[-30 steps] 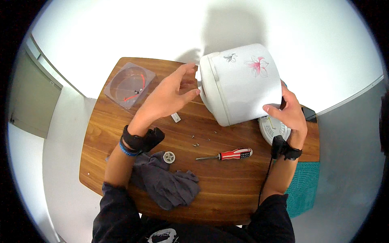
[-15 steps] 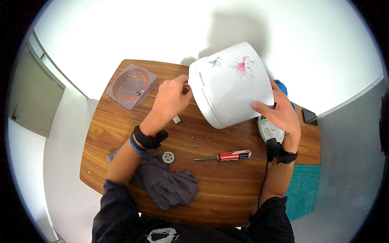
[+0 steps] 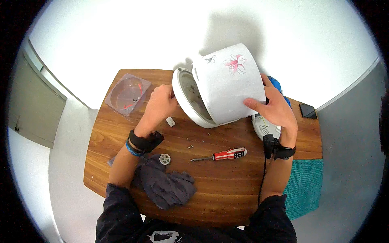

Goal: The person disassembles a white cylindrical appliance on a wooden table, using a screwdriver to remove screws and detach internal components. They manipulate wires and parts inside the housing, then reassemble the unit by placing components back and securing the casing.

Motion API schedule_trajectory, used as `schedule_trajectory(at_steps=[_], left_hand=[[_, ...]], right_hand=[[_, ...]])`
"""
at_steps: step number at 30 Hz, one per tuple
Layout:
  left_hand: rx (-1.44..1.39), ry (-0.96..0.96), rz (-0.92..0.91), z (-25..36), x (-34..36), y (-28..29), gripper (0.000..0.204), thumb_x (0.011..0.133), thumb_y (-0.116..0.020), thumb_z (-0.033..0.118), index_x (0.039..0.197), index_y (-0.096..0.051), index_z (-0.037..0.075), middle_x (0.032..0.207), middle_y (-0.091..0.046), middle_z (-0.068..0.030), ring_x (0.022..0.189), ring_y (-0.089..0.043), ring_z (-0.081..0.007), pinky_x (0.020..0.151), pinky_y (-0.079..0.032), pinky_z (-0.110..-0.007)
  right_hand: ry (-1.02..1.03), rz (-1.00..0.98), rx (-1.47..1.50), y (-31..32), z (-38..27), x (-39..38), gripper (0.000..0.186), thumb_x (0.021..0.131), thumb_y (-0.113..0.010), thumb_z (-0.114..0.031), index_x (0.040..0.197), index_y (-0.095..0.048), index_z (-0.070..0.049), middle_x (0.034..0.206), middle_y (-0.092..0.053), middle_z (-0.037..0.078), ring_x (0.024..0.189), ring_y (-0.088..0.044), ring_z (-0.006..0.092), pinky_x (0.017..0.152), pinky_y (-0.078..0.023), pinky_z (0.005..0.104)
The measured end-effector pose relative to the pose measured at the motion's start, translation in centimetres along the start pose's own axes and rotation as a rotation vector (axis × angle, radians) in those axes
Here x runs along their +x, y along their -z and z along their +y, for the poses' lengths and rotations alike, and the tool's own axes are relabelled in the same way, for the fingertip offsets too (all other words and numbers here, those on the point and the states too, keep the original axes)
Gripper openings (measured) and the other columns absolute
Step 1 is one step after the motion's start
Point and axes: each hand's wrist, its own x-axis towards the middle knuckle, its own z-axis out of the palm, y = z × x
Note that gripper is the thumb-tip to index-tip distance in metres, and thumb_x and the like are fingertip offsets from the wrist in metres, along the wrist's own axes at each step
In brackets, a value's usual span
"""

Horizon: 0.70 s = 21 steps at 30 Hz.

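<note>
A white rice cooker with a pink flower print is tilted on its side above the table. Its hinged lid stands partly away from the body, showing a stained grey inner face. My left hand has its fingers curled at the lid's outer edge; the fingertips are partly hidden. With my right hand I grip the body's bottom end, thumb on the near side and fingers behind. Below that hand lies a round white slotted base with thin wires on it.
A red-handled screwdriver and several small screws lie on the table. Around them are a grey cloth, white reel, small white block, clear plastic tray, phone and teal mat.
The lid has swung away from the cooker's body toward the left, with my left hand at its edge. My right hand keeps its grip; the view has shifted slightly.
</note>
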Motion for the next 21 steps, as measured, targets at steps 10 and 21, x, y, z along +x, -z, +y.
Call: schedule_trajectory(at_steps=[10,21], left_hand=[[-0.064,0.171,-0.189,-0.7,-0.8,1.9,0.033,0.092,-0.084,0.022,0.106,-0.08,-0.008,0.09,-0.08,-0.0256,0.085,-0.082,-0.0387,0.08,-0.061,-0.045],[0.061,0.069,-0.157,-1.7,-2.0,4.9,0.079,0.096,-0.083,0.024,0.162,-0.048,0.0,0.141,-0.074,-0.0236,0.107,-0.078,-0.0327,0.092,-0.061,-0.043]], right_hand=[[-0.005,-0.028,0.016,1.1,0.4,-0.4,0.051,0.098,-0.087,-0.038,0.133,-0.081,-0.002,0.173,-0.043,0.024,0.151,-0.054,0.0425,0.119,-0.053,0.0484],[-0.088,-0.119,0.052,2.2,0.9,-1.0,0.058,0.096,-0.088,-0.029,0.145,-0.073,-0.001,0.154,-0.066,0.02,0.132,-0.067,0.0331,0.113,-0.053,0.0442]])
